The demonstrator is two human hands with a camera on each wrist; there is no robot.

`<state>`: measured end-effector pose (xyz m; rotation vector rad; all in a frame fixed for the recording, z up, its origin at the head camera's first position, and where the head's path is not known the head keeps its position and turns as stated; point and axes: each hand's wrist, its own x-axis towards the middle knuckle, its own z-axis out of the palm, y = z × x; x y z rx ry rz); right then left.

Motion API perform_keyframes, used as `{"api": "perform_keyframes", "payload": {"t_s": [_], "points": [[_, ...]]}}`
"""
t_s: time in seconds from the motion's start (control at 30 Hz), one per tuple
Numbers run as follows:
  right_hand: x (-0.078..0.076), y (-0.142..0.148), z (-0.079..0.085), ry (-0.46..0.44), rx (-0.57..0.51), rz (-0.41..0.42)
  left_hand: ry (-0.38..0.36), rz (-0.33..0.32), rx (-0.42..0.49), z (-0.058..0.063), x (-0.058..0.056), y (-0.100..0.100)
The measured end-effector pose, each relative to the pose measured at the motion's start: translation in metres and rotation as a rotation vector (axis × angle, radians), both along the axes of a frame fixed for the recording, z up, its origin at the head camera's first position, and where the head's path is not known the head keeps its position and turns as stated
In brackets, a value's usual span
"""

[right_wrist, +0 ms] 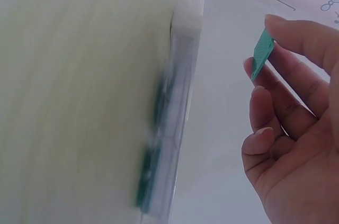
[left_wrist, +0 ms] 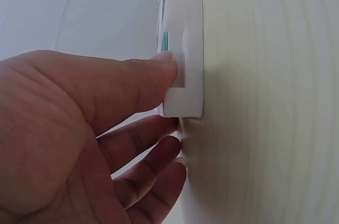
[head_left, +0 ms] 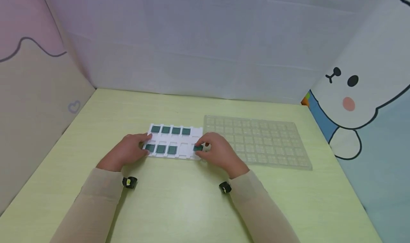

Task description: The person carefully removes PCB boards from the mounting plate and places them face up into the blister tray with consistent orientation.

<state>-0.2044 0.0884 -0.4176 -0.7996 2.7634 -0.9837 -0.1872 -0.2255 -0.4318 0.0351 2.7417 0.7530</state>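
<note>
A white tray (head_left: 183,150) lies on the table with green square chips in two rows of pockets, such as one chip (head_left: 175,130) in the far row. My left hand (head_left: 129,150) grips the tray's left end. In the left wrist view its thumb (left_wrist: 143,78) presses the tray edge, with the other fingers below the corner. My right hand (head_left: 217,150) pinches a green chip (right_wrist: 262,54) between thumb and fingertips. In the right wrist view this chip is tilted and apart from the trays; in the head view it appears over the white tray's near right part.
To the right, a clear plastic tray (head_left: 266,141) with many small compartments adjoins the white tray, partly behind my right hand. Blurred green patches (right_wrist: 144,176) show along it in the right wrist view. A white wall (head_left: 205,51) stands behind the table (head_left: 179,207).
</note>
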Motion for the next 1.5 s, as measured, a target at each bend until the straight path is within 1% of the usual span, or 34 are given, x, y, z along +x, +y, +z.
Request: {"api": "perform_keyframes", "payload": {"t_s": [0.2, 0.5, 0.77, 1.0, 1.23, 1.5], "points": [[0.0, 0.011, 0.003, 0.024, 0.002, -0.008, 0.008, -0.007, -0.006, 0.002, -0.003, 0.0], [-0.002, 0.026, 0.007, 0.052, 0.014, -0.021, 0.021, -0.006, -0.015, 0.008, -0.006, 0.002], [-0.002, 0.036, 0.008, 0.075, -0.005, 0.003, 0.039, -0.017, -0.019, 0.012, -0.01, 0.002], [-0.003, 0.043, 0.008, 0.045, -0.001, -0.028, 0.055, -0.032, -0.013, 0.014, -0.009, 0.0], [-0.001, 0.045, 0.002, -0.006, -0.015, -0.027, 0.047, -0.039, -0.018, 0.01, -0.004, -0.003], [0.001, 0.049, -0.001, -0.012, 0.019, -0.047, 0.041, -0.034, -0.001, 0.009, -0.002, -0.002]]}}
